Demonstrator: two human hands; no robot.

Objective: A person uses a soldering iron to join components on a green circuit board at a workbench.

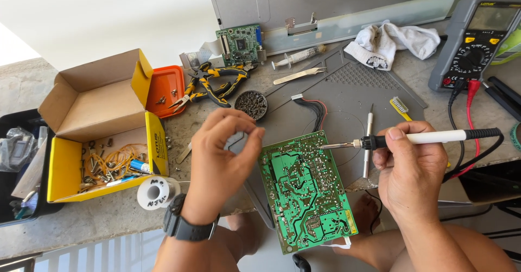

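1. Right hand (410, 166) is closed around a soldering iron (412, 138), its tip touching the top edge of the green circuit board (304, 190).
2. Left hand (222, 161) hovers just left of the board, fingertips pinched together (whatever they hold is too small to tell).
3. A solder spool (153, 192) sits on the desk (108, 218) beside the left wrist.

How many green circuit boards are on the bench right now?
2. The large green board lies at the bench's front edge between the left hand and the right hand. The small green board sits at the back, against the grey panel. Others may be hidden.
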